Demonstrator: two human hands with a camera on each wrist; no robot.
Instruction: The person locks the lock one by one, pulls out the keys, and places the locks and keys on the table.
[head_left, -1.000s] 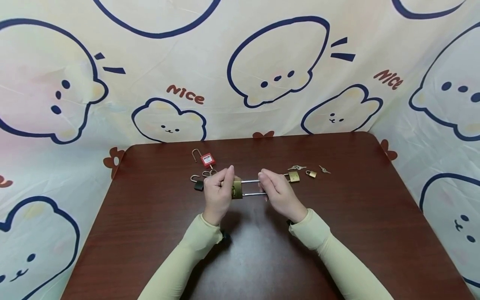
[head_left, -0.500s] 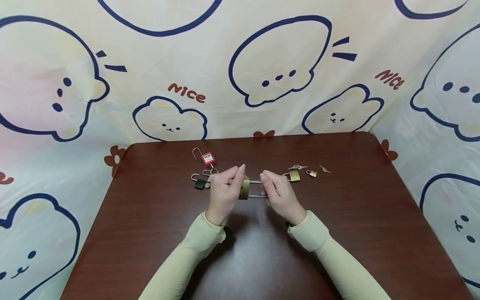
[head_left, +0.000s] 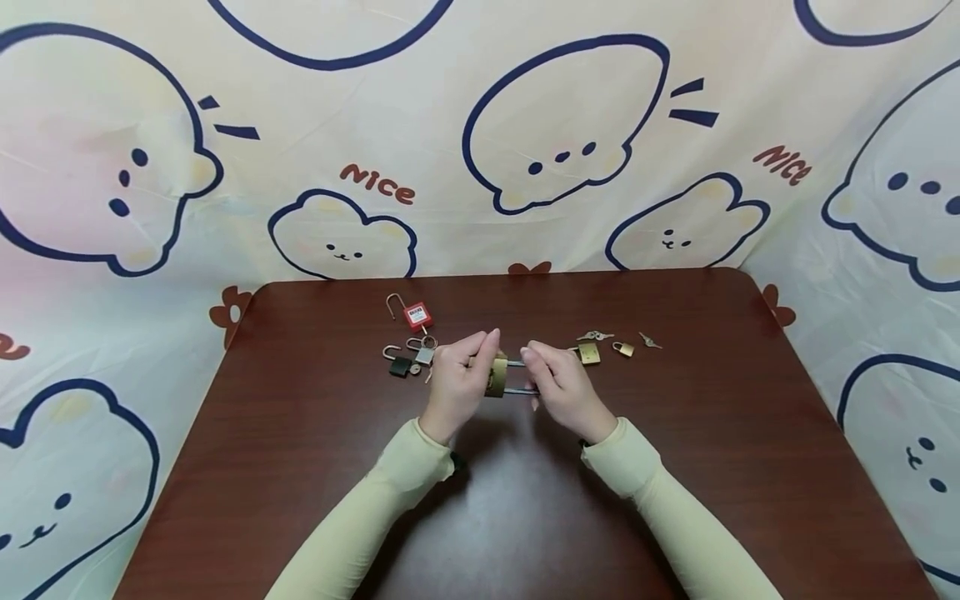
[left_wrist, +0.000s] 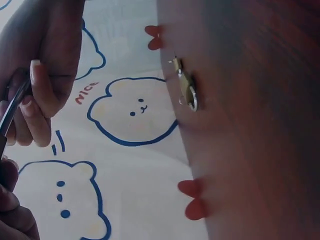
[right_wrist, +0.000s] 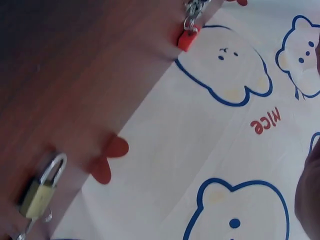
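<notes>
Over the middle of the table, both hands hold a large brass padlock (head_left: 497, 377) with a long steel shackle (head_left: 519, 392). My left hand (head_left: 457, 382) grips its body, with the thumb pointing up along it. The far end of the shackle is pinched by my right hand (head_left: 562, 383), which hides the bend. A short stretch of the two parallel steel bars shows between the hands. In the left wrist view the shackle (left_wrist: 17, 102) runs between the fingers of both hands at the left edge. Only an edge of a hand (right_wrist: 307, 195) enters the right wrist view.
Behind the left hand lie a red padlock (head_left: 417, 316) with its shackle out, a black padlock (head_left: 400, 367) and a silver padlock (head_left: 424, 357). Beyond the right hand are a brass padlock (head_left: 589, 354), a small brass padlock (head_left: 622, 348), keys (head_left: 594, 335) and a single key (head_left: 649, 340).
My left hand has moved right with the padlock body, so less of the shackle shows between the hands. The right hand stays almost in place.
</notes>
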